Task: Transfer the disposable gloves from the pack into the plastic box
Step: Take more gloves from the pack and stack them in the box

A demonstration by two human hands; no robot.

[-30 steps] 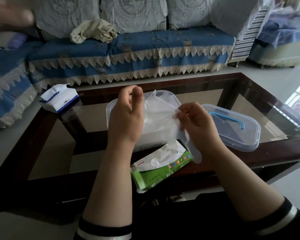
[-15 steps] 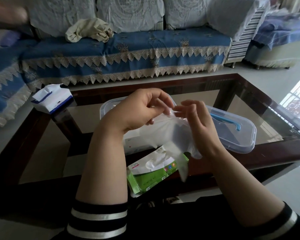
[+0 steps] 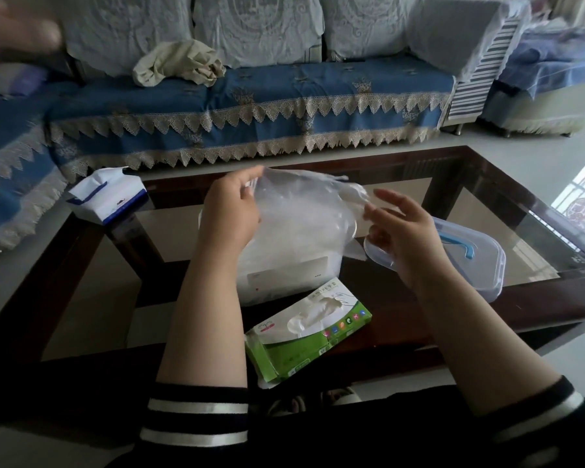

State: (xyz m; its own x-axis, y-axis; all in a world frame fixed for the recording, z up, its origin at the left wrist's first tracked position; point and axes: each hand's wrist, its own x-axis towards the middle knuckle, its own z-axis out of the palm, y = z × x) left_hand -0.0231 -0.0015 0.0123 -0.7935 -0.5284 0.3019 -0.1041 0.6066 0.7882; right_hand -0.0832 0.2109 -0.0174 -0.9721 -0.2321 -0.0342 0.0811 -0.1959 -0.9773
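A thin clear disposable glove is spread out above the open clear plastic box in the middle of the glass table. My left hand pinches the glove's left edge. My right hand is at its right end, fingers loosely spread, fingertips touching the film. The green and white glove pack lies flat on the table's near rim, just in front of the box, with white film showing in its opening.
The box's clear lid with a blue handle lies to the right, under my right hand. A blue and white tissue pack sits at the table's far left corner. A blue-covered sofa stands behind the dark-framed glass table.
Both hands have moved apart and away from me, stretching the glove flat over the box. It no longer hangs down toward the pack.
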